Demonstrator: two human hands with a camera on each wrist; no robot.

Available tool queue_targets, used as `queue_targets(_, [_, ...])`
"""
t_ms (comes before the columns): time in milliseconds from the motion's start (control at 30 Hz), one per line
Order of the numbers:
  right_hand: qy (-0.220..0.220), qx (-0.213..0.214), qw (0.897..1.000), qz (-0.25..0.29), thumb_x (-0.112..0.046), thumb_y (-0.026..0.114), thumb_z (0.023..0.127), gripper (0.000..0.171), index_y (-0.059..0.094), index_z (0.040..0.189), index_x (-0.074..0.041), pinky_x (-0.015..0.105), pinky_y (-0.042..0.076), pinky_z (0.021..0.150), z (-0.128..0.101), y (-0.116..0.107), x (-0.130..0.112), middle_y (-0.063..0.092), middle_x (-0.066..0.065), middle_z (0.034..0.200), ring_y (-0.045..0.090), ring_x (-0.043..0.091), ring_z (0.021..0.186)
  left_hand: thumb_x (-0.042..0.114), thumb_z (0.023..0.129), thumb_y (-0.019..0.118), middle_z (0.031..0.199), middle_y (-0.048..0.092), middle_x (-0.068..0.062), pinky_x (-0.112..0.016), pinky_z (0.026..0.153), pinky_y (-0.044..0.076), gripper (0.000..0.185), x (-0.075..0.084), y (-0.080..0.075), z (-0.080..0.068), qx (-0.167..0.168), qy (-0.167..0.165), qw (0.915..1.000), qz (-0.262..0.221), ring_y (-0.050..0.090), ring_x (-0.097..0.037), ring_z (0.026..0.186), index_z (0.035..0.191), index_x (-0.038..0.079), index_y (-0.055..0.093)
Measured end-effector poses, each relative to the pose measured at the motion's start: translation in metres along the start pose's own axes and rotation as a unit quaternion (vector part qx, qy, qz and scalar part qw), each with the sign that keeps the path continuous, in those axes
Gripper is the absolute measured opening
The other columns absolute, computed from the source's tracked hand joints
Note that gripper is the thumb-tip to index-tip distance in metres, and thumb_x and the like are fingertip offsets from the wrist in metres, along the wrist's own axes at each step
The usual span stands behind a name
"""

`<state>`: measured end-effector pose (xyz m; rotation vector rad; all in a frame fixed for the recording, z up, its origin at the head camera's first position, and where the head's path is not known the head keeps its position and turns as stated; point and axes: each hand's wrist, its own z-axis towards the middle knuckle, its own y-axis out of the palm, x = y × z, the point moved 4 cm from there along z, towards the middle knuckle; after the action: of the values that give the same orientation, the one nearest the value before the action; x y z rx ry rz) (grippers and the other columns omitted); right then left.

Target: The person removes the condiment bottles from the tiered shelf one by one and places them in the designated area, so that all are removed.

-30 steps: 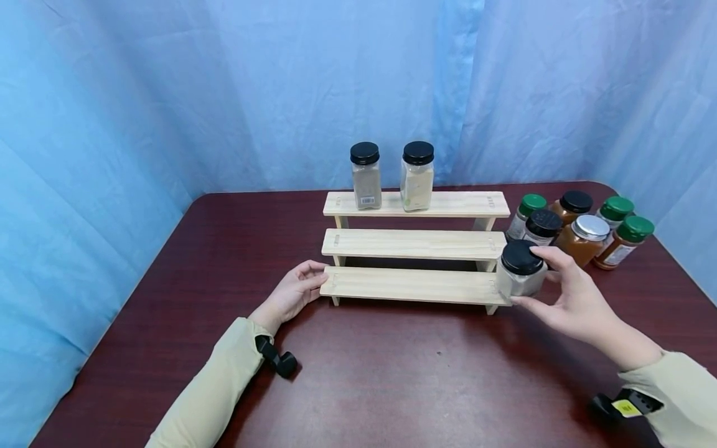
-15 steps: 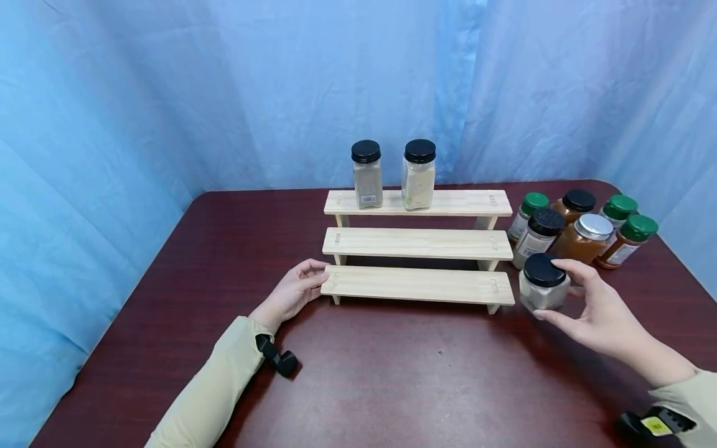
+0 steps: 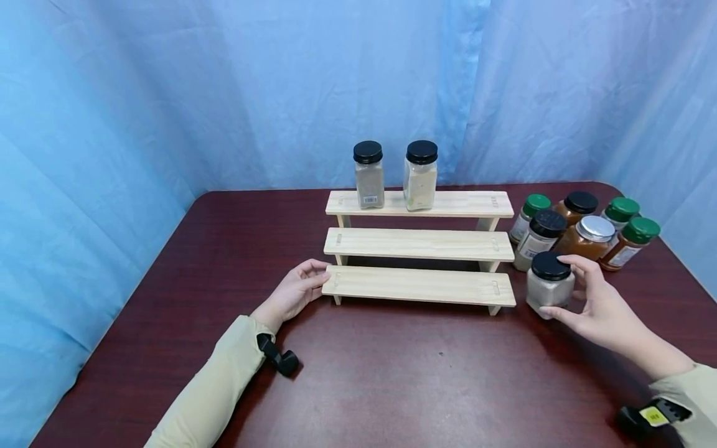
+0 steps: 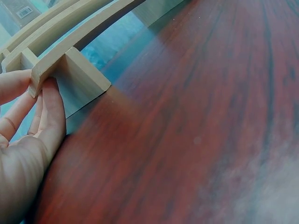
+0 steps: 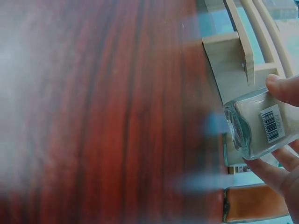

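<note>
Holding a black-lidded jar of pale powder — right hand beside the rack.

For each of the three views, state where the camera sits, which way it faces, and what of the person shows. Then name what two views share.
Head: worn high, facing forward and down at the table; both hands and sleeves show.
Left wrist: low by the left hand, facing along the table at the wooden rack.
Right wrist: low by the right hand, facing the spice jar it grips.
All share the rack; head and right wrist share the jar.
</note>
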<state>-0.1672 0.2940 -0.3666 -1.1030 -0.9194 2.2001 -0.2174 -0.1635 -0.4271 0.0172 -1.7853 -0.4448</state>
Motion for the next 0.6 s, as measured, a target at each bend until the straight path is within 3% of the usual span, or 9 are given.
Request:
queue_targets(167, [0.022, -0.010, 1.000, 0.002, 0.009, 0.084, 0.058, 0.102, 0.021, 0.138, -0.002, -0.006, 0.030, 0.078, 0.001, 0.003, 0.009, 0.047, 0.036, 0.121, 0.029, -0.027, 0.103, -0.006, 0.095, 0.045, 0.092, 0.062, 0.003, -0.021, 0.072, 0.053, 0.025, 0.000, 0.000, 0.000, 0.000, 0.000, 1.0000, 0.002, 0.063, -0.007, 0.081, 0.100, 0.017, 0.056])
queue_targets(433, [0.009, -0.014, 1.000, 0.006, 0.011, 0.083, 0.059, 0.100, 0.020, 0.137, 0.001, -0.005, 0.027, 0.081, 0.004, 0.004, 0.010, 0.047, 0.035, 0.119, 0.026, -0.027, 0.103, -0.006, 0.095, 0.045, 0.091, 0.062, 0.003, -0.020, 0.072, 0.053, 0.025, 0.001, 0.001, 0.001, 0.000, 0.000, 1.0000, 0.002, 0.063, -0.007, 0.081, 0.101, 0.016, 0.055])
queue_targets(467, [0.010, -0.015, 1.000, 0.000, 0.010, 0.083, 0.059, 0.100, 0.020, 0.137, 0.001, -0.005, 0.028, 0.080, 0.004, 0.004, 0.010, 0.047, 0.035, 0.119, 0.031, -0.023, 0.105, -0.006, 0.095, 0.045, 0.091, 0.062, 0.003, -0.020, 0.072, 0.053, 0.025, 0.001, 0.001, 0.001, 0.000, 0.000, 1.0000, 0.001, 0.063, -0.007, 0.081, 0.100, 0.017, 0.056])
queue_targets(500, [0.012, -0.018, 1.000, 0.001, 0.010, 0.083, 0.060, 0.100, 0.019, 0.137, 0.001, -0.002, 0.036, 0.080, 0.005, 0.004, 0.010, 0.046, 0.036, 0.120, 0.040, -0.015, 0.110, -0.006, 0.095, 0.045, 0.091, 0.062, 0.003, -0.020, 0.072, 0.053, 0.026, 0.000, 0.001, 0.000, 0.001, 0.000, 1.0000, 0.001, 0.063, -0.007, 0.081, 0.100, 0.017, 0.056])
queue_targets(600, [0.027, -0.025, 0.999, -0.003, 0.009, 0.082, 0.063, 0.100, 0.016, 0.138, 0.000, 0.000, 0.040, 0.075, 0.006, 0.005, 0.014, 0.045, 0.037, 0.122, 0.048, -0.009, 0.102, -0.006, 0.095, 0.045, 0.091, 0.062, 0.003, -0.021, 0.072, 0.053, 0.024, 0.000, 0.000, 0.000, 0.003, -0.001, 1.0000, -0.002, 0.063, -0.007, 0.081, 0.101, 0.016, 0.055])
